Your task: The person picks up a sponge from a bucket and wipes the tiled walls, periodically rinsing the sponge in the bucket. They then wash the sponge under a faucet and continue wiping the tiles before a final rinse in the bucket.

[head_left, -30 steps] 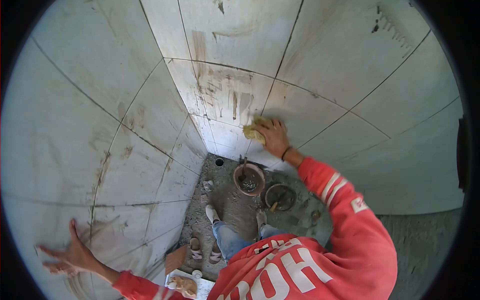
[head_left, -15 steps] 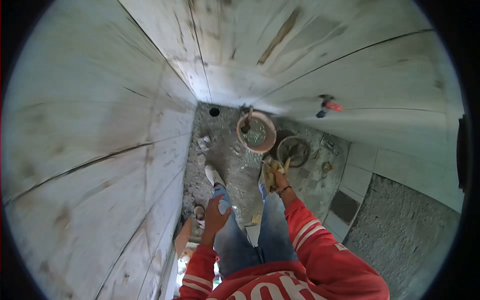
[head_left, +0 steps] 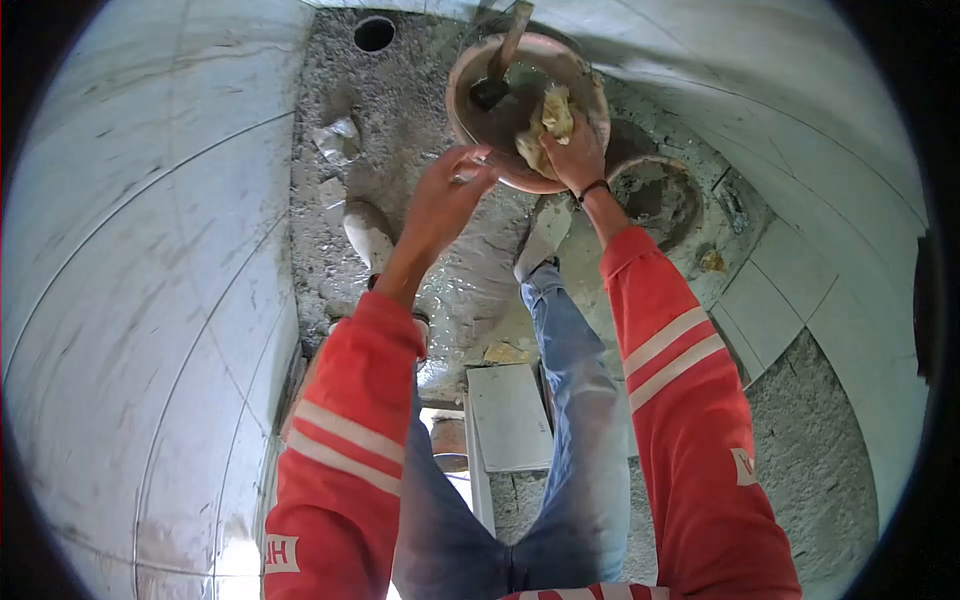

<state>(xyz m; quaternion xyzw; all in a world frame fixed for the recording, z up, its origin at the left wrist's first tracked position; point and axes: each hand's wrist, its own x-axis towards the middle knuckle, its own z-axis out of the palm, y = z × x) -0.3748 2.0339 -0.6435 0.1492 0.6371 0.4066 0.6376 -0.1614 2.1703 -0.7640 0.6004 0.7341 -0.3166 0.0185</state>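
My right hand is closed around a crumpled, yellowish rag over the near right part of a round, pinkish bucket. Cloudy water shows inside the bucket. A tool with a wooden handle and a dark head leans in it, the handle resting at the far rim. Just left of the bucket's near rim, my left hand is raised with loosely bent fingers apart, holding nothing.
A second, dirty bucket stands right of the first. A drain hole opens in the rough, wet floor. White rubble lies at left. Tiled walls close in on both sides, and a loose white tile lies between my legs.
I have bent down closer to the floor. My right hand has carried the rag from beside my leg to the bucket, and my left hand has moved from my knee towards it.
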